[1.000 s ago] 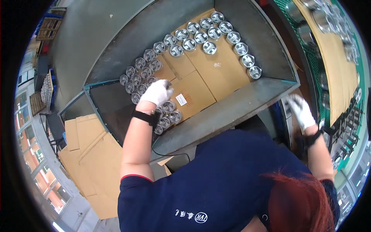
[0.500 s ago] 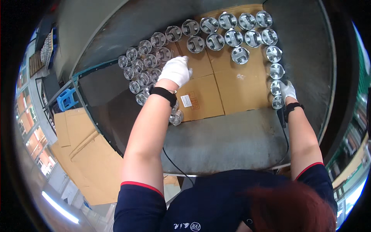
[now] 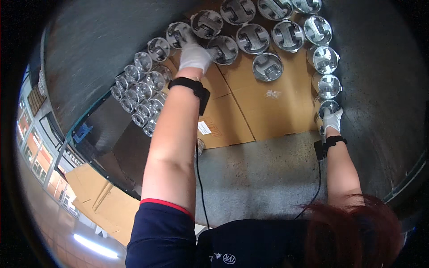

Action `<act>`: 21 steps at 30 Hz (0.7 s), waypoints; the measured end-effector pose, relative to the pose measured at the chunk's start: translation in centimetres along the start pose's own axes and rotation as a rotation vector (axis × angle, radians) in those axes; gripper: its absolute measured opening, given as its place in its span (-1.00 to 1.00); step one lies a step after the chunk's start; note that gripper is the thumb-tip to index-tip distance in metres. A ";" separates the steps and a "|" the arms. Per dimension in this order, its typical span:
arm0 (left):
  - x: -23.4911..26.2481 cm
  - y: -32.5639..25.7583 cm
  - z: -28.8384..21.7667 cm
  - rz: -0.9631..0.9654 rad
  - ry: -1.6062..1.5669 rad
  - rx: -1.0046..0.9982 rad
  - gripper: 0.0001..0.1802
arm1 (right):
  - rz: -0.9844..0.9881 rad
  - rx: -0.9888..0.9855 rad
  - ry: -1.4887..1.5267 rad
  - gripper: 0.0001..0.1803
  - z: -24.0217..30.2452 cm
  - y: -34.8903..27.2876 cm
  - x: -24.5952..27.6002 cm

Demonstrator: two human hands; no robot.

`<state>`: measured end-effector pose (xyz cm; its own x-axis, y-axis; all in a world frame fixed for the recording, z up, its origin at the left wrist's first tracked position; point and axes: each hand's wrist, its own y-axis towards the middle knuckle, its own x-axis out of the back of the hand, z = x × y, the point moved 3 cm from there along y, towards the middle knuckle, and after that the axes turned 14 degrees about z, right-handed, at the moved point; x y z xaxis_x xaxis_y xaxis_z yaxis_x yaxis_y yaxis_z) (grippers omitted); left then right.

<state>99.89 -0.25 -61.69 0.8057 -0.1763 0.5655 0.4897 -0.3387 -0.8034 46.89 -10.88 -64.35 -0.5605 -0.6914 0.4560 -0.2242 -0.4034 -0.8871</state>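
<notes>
I lean into a big grey metal bin point(image 3: 103, 49) lined with brown cardboard point(image 3: 263, 111). Shiny round metal piston-like parts stand on it in rows. My left hand point(image 3: 195, 56), in a white glove, reaches far in and closes on the rim of one part point(image 3: 225, 48) in the back row. Another part point(image 3: 178, 33) sits just to its left. My right hand point(image 3: 332, 119), also gloved, grips the nearest part point(image 3: 329, 107) of a column along the right wall. Each wrist wears a black band with a cable.
A tight cluster of smaller shiny parts point(image 3: 140, 96) lies left of my left forearm. One loose part point(image 3: 267, 67) stands alone on the cardboard. Bare grey bin floor point(image 3: 259, 174) lies nearest me. Flat cardboard sheets point(image 3: 98, 196) lie outside the bin at lower left.
I have leaned deeper into the bin. My left hand moved from the left cluster up to the back row; my right hand came from outside the bin to the right column.
</notes>
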 end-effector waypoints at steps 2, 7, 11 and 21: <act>-0.7 3.6 3.3 -0.128 -0.080 0.010 0.00 | -0.125 0.063 -0.045 0.00 -1.1 1.3 -0.8; 0.3 5.4 3.6 0.395 -0.518 0.132 -0.75 | -0.519 0.189 -0.189 -0.08 -3.0 1.5 -2.4; 0.1 5.2 3.3 0.360 -0.685 0.139 -0.78 | -0.573 0.130 -0.053 -0.32 -7.2 3.5 -1.6; -4.2 4.9 6.1 0.153 -0.075 0.226 0.34 | -0.355 -0.009 0.006 -0.14 -5.6 5.3 -1.5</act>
<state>100.96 4.50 -69.12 0.8944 -0.1378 0.4256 0.4153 -0.0976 -0.9044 42.05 -8.67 -70.16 -0.4512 -0.5054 0.7355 -0.4131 -0.6123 -0.6742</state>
